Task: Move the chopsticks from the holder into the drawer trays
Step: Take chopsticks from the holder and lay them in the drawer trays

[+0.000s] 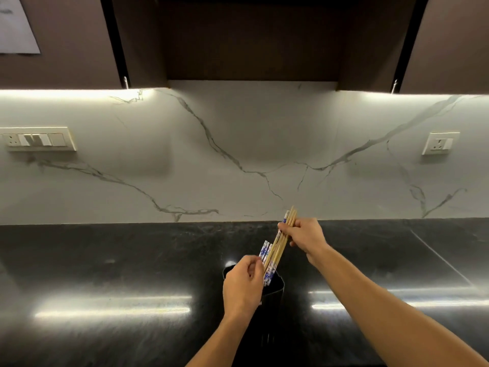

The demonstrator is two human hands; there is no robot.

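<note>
The right hand (304, 234) grasps the light, stiff, slippery bundle of tan bamboo and blue-patterned chopsticks (281, 247) near its far ends, tips at the black holder (277, 286); whether the curled left hand (243, 283) holds anything cannot be determined.

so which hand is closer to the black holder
Left. The left hand overlaps the holder at its rim; the right hand is higher and off to the right, gripping chopsticks.

holder (277, 286) behind L hand (242, 284), forearms (383, 300) cropped
</note>
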